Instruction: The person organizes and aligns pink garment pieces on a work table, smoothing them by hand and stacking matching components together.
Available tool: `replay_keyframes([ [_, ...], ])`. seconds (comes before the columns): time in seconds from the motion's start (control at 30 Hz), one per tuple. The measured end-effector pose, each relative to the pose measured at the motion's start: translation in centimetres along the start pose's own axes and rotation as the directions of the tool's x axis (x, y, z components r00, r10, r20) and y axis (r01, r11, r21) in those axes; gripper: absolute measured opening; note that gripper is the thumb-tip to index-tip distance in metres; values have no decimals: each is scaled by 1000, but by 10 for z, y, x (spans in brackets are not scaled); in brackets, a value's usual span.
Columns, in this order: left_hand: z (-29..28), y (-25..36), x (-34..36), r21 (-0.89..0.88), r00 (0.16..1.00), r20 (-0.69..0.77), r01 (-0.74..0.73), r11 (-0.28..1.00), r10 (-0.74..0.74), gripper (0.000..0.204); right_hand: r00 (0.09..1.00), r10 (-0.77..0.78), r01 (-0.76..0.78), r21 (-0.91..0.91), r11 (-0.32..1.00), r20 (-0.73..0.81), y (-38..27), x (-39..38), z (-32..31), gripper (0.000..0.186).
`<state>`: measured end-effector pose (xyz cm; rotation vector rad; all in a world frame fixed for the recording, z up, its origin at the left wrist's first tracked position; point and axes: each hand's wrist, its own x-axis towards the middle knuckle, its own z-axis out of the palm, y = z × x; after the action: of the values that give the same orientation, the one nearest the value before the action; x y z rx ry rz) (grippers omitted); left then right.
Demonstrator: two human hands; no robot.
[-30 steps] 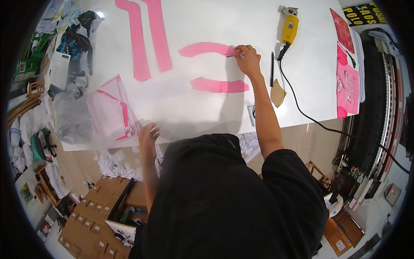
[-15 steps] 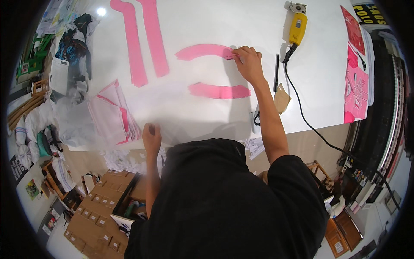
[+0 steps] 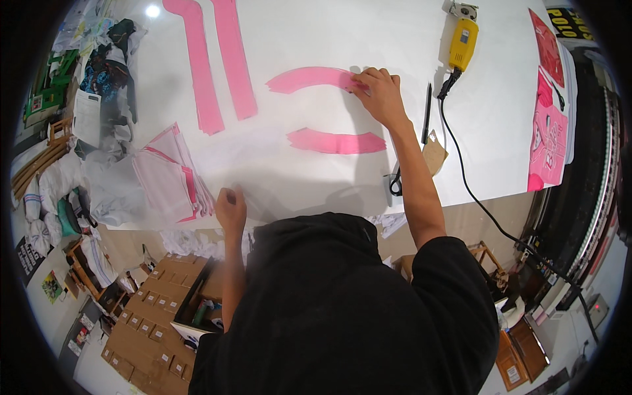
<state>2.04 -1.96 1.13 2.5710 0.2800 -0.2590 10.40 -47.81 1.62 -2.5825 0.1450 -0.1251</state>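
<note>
Fingers of my right hand (image 3: 380,95) are pinched together at the right end of a curved pink fabric piece (image 3: 306,78), which lies flat on the white table (image 3: 316,178). Below it is a second curved pink piece (image 3: 337,141), touched by neither hand. By the table's front edge, my left hand (image 3: 230,209) is curled closed; whatever may be inside its fingers is hidden. Just left of that hand rests a stack of pale pink and white fabric (image 3: 164,174) with bright pink edges. Two long pink pieces (image 3: 205,85) lie farther back.
A yellow electric cutter (image 3: 463,46) stands at the back right, its black cord (image 3: 464,164) trailing over the table edge. Beside my right forearm are a black pen (image 3: 426,112), scissors (image 3: 395,184) and a brown scrap (image 3: 434,155). Printed pink fabric (image 3: 548,141) lies far right; cardboard boxes (image 3: 148,316) sit lower left.
My right fingertips have drawn slightly left and down at the end of the curved pink piece. The left hand stays at the table edge. The whole view has shifted a little.
</note>
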Motion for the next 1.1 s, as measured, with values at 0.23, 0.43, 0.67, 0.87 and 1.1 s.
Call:
replay_keyframes([
  [0.23, 1, -1, 1, -20, 1000, -12, 13, 1000, -13, 39, 998, 35, -37, 35, 999, 47, -6, 0, -8, 25],
  [0.43, 0, 4, 0, -14, 1000, -25, 2, 1000, -2, 40, 998, 34, -35, 22, 999, 48, -5, -2, -9, 25],
  [0.67, -1, 4, 1, -2, 1000, -26, 6, 1000, -7, 40, 999, 15, -16, 19, 1000, 46, -4, -2, -8, 23],
  [0.87, 0, 0, 2, -12, 1000, -25, -4, 1000, 4, 40, 998, 4, -4, 9, 1000, 64, -5, 2, -10, 21],
  [1.1, 0, 2, 3, -1, 999, -35, -23, 1000, 23, 40, 998, -11, 12, 0, 1000, 67, -4, 4, -8, 19],
])
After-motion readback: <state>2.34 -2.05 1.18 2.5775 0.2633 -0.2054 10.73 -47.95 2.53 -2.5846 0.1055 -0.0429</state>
